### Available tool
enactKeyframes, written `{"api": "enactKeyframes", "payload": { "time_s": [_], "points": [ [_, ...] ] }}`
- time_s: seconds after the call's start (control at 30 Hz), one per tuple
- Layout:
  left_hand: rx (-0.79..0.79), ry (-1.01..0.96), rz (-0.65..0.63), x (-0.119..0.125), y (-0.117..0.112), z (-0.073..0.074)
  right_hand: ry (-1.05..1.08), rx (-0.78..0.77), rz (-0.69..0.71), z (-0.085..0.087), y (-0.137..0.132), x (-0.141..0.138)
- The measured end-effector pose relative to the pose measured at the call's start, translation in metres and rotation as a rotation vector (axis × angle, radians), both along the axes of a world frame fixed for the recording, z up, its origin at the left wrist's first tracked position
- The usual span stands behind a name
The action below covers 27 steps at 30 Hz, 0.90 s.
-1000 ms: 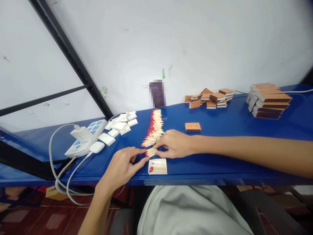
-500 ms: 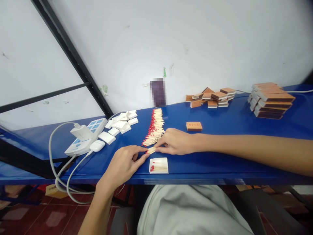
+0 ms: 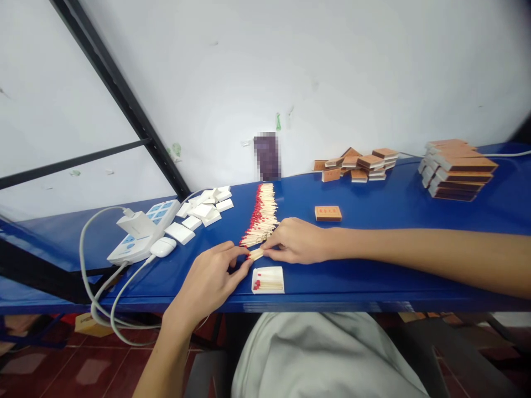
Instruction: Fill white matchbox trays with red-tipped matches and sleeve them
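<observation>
– What do we see around the hands?
– We see a long row of matches on the blue table, crowding in just beyond the fingers, and an open white tray with some matches in it, on the near side. To the left, a power strip and looping white cables take up the table, with a pile of white pieces beside them. To the right, beyond the right forearm, lies a single matchbox; farther off are a loose pile of matchboxes and a neater stack of matchboxes.
– And the hands?
– We see the left hand pinching the red-headed end of a small bundle of matches, and the right hand pinching its plain end, between row and tray.
– Can we count?
– One bundle, one row, one open tray, one single matchbox, one power strip, one loose pile and one stack of boxes. The white pieces overlap, and the matches are too fine; we cannot number those.
</observation>
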<state>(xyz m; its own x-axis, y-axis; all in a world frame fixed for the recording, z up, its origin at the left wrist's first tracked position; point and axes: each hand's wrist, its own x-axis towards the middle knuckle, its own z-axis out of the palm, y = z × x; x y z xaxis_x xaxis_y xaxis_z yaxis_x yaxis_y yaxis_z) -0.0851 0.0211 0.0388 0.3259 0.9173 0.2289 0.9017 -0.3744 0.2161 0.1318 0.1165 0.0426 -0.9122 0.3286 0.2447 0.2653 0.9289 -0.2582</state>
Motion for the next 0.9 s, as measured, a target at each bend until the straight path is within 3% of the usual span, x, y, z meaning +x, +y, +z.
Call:
{"api": "enactKeyframes", "payload": {
  "time_s": [0.37,0.9],
  "points": [
    [-0.03,-0.122,0.016,0.0046,-0.0028,-0.0039,0.065,-0.037,-0.077,-0.0096,-0.0023,-0.002],
    [0.003,-0.189,0.012,0.0021,-0.001,-0.0095,0.08,-0.051,-0.076,-0.0104,-0.0021,-0.0021]
  ]
}}
